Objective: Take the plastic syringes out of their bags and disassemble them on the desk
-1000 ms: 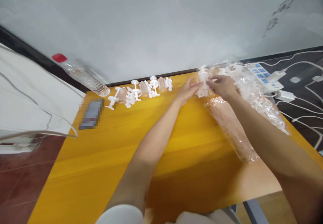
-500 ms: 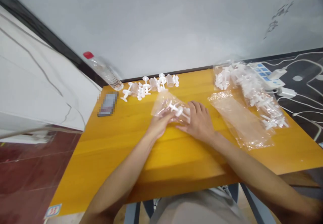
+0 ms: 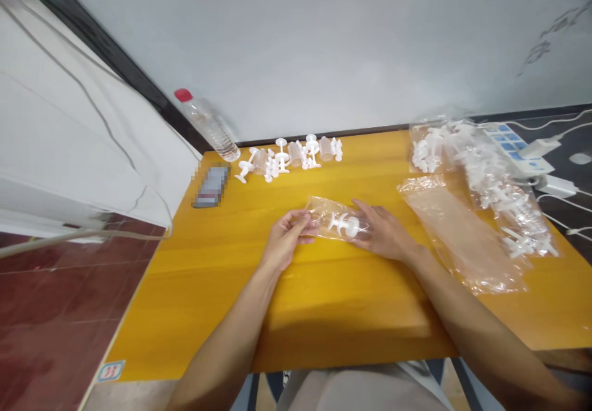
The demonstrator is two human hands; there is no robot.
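Between my hands, just over the table, lies a clear plastic bag (image 3: pixel 324 215) with white plastic parts (image 3: pixel 343 223) inside it. My left hand (image 3: pixel 287 235) pinches the bag's left end between thumb and fingers. At the other end, my right hand (image 3: pixel 382 231) is closed around the bag, and its fingers partly hide the contents. Farther back stand three groups of loose white plastic pieces (image 3: pixel 281 155), each with a small clear cup (image 3: pixel 295 153). To the right of my right hand is a stack of flat clear bags (image 3: pixel 462 235).
Filled clear bags of white parts (image 3: pixel 493 186) lie at the right, beside a power strip (image 3: pixel 513 145) with plugs and cables. A red-capped bottle (image 3: pixel 210 130) leans against the whiteboard (image 3: pixel 314 47) at the back left. Near it is a phone (image 3: pixel 211 186). The yellow table (image 3: pixel 222 300) carries everything.
The bag has come down nearer to me and now lies stretched lengthwise between my hands. My left hand has moved to its left end. The view has shifted slightly.
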